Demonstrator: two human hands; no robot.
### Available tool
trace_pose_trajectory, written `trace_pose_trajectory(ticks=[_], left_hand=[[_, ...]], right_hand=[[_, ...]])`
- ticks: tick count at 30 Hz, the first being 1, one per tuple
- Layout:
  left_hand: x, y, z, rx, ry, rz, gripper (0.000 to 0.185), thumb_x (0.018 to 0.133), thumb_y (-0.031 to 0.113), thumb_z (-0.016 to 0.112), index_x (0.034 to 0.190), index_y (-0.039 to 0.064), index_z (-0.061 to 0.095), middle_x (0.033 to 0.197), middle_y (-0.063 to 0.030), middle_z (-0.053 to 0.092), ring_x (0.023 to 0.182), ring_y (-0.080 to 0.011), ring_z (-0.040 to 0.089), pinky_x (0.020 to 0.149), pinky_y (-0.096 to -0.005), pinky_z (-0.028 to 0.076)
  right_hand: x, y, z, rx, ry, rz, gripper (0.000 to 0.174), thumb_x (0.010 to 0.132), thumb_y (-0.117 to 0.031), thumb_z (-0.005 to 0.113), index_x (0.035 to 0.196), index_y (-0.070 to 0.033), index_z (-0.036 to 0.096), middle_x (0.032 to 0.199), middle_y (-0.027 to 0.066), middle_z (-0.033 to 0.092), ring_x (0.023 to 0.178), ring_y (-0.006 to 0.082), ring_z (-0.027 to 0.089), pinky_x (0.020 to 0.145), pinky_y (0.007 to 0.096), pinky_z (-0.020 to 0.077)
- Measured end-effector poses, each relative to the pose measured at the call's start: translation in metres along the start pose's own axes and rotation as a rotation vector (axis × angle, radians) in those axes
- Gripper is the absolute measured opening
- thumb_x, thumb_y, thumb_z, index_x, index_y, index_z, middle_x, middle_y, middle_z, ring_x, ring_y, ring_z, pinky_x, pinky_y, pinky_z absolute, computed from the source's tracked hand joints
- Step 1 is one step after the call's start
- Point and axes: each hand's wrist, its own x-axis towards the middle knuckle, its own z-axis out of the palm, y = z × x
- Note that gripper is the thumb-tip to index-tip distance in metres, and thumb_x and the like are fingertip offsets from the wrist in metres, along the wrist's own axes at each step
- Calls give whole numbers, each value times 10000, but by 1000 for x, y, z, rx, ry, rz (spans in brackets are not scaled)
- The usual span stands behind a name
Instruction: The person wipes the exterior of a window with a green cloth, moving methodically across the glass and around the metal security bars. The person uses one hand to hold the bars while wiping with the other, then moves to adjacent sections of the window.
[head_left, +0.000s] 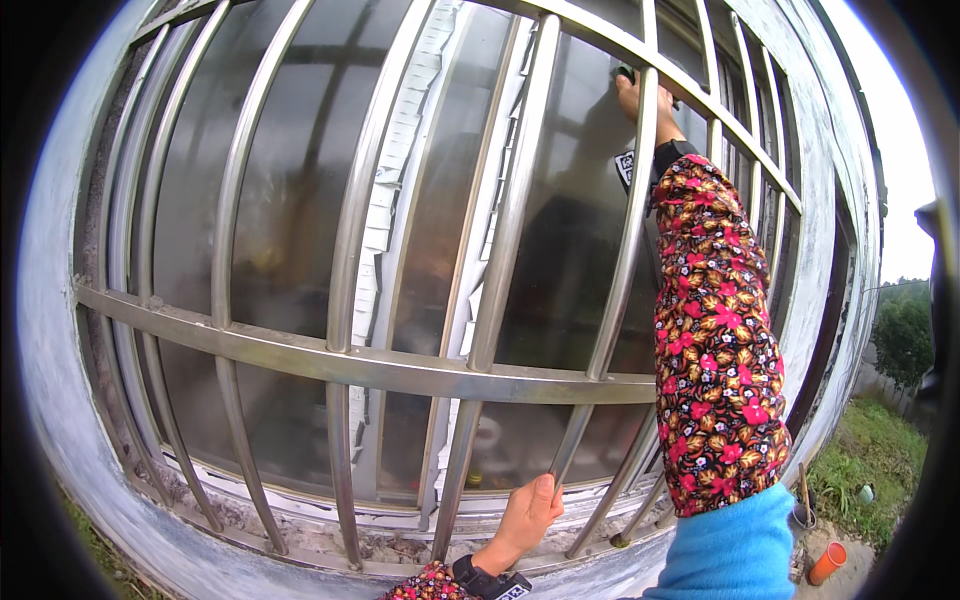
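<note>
My right hand (646, 99) reaches up between the metal window bars, near the upper part of the window glass (581, 247). A dark green thing shows at its fingertips and seems to be held against the pane; bars and the hand hide most of it. Low down, my left hand (527, 516) is closed around a vertical stainless steel bar (576, 435). Both wrists wear black bands with printed tags, and both arms have flowered sleeves.
A metal crossbar (420, 375) runs across the window grille in front of me. Peeling white strips (382, 217) line the frame. Rubble lies along the sill (300, 529). At lower right, an orange container (828, 562) stands on the ground beside grass.
</note>
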Motion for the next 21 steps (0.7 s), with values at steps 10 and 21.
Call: trace_pose_trajectory(ticks=[10,21], left_hand=[[-2,3,8,40,61,-36,598,1025,513,271,705,44,457,599,-3,433,540,-84,391,503,-248,334],[2,-2,11,86,195,-37,578,1030,492,308,706,42,471,577,-6,441,518,-91,428,484,-261,345]], right_hand=[[-16,-48,17,239,253,-585,382,960,-267,545,1334,-190,543,1388,179,458,1266,369,441,1058,430,370],[-139,-33,-10,130,140,-413,397,822,-75,609,1213,-136,571,1026,190,572,960,395,591,809,473,500]])
